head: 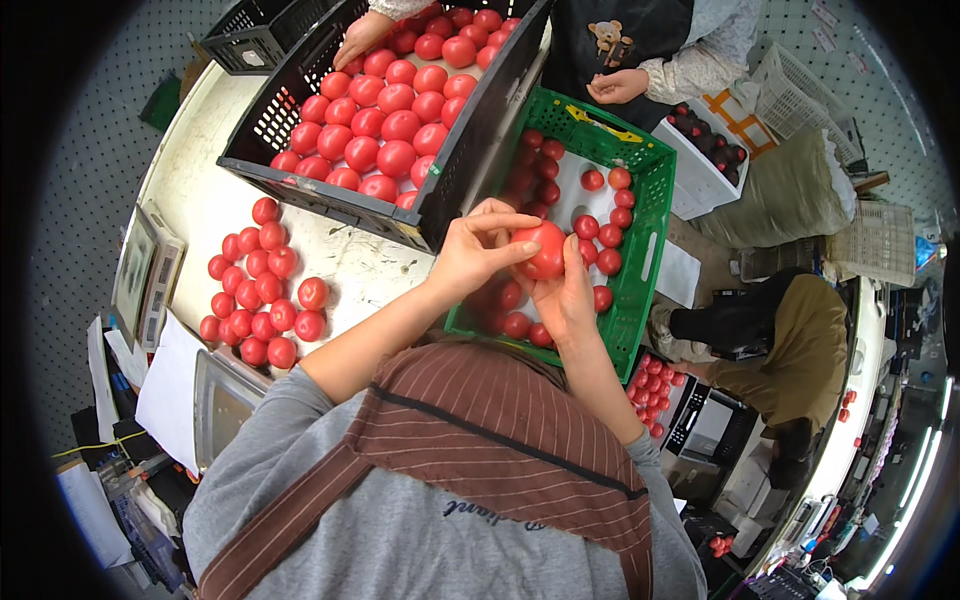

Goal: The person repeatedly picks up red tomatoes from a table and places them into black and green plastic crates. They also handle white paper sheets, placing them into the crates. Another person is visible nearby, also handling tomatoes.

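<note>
One red tomato is between my two hands, above the near left part of a green plastic crate. My left hand touches it from the left with thumb and fingertips. My right hand grips it from below and the right. Inside the green crate, tomatoes lie on a pale liner, some along the sides; my hands and the held tomato hide part of them. Left of the crate, a large black plastic crate holds many bigger tomatoes. A loose group of tomatoes lies on the white tabletop at the left.
Across the table a person in a dark apron reaches one hand into the black crate. A scale stands at the table's left edge. Beyond the green crate is a white foam box of dark red produce. Another person bends over at the right.
</note>
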Available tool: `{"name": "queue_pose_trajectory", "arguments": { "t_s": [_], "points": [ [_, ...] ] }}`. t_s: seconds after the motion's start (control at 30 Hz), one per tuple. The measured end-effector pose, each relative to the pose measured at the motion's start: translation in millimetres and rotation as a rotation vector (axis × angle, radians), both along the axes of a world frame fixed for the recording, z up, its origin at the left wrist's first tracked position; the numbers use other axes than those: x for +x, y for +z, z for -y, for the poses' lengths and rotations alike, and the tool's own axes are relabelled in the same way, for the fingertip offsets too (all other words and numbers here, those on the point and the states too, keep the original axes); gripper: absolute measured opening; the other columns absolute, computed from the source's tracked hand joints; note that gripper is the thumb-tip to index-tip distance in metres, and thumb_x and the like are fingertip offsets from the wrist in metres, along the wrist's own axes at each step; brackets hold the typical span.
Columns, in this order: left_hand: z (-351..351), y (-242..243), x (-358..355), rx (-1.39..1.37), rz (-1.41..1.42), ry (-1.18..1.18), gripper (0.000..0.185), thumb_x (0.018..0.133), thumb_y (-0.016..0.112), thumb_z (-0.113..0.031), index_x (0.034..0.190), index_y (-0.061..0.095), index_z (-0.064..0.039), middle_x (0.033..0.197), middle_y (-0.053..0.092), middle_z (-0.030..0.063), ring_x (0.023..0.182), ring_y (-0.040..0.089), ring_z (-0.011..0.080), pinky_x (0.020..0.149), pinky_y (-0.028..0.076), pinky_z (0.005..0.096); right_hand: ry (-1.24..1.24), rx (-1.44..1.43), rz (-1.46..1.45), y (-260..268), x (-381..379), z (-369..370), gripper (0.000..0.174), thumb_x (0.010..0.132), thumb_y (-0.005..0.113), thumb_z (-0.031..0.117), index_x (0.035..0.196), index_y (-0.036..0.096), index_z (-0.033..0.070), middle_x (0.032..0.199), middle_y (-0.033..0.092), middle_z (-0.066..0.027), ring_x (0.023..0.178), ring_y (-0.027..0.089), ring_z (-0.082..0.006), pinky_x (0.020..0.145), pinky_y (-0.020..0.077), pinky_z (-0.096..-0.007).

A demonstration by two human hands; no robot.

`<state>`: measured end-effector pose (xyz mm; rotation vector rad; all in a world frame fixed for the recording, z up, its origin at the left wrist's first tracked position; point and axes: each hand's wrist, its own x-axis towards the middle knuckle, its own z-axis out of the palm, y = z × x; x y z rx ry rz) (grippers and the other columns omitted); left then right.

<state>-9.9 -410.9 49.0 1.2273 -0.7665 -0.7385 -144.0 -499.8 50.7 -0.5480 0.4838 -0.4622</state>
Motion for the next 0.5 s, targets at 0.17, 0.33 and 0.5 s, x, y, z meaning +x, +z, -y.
{"name": "queue_pose_trajectory", "arguments": {
  "t_s": [0.17, 0.33, 0.5],
  "points": [
    [-4.1, -3.3, 7.7, 0.072, -0.298, -0.104, 0.023, 0.09, 0.069, -0.008, 0.111, 0.072, 0.0, 0.101, 0.056, 0.0017, 0.074, 0.054, 0.006, 0.066, 0.045, 0.0198, 0.041, 0.091, 0.016, -11.1, 1.1, 5.9, 0.058, 0.1, 0.049, 0.048, 0.134, 0.044, 0.002, 0.132, 0.053, -0.0139, 0.121, 0.055, -0.0269, 0.101, 0.0497, -0.0478],
    [-16.1, -16.6, -4.4, 0.258, 0.515, 0.137, 0.053, 0.068, 0.085, -0.033, 0.116, 0.071, -0.014, 0.112, 0.058, 0.0141, 0.105, 0.059, 0.0281, 0.09, 0.05, 0.0384, 0.099, 0.145, -0.138, -46.3, 6.9, -3.7, 0.061, 0.098, 0.047, 0.058, 0.134, 0.045, 0.009, 0.134, 0.052, -0.0111, 0.124, 0.052, -0.026, 0.103, 0.0458, -0.0438],
    [-40.5, -45.5, -22.5, 0.222, 0.234, 0.028, 0.05, 0.068, 0.081, -0.03, 0.111, 0.065, -0.009, 0.109, 0.065, 0.0126, 0.108, 0.059, 0.0303, 0.095, 0.047, 0.039, 0.533, 0.3, -0.123, -69.1, 4.1, -21.5, 0.066, 0.095, 0.038, 0.068, 0.129, 0.048, 0.012, 0.116, 0.059, -0.0063, 0.096, 0.062, -0.0216, 0.074, 0.053, -0.0372]
  ]
}}
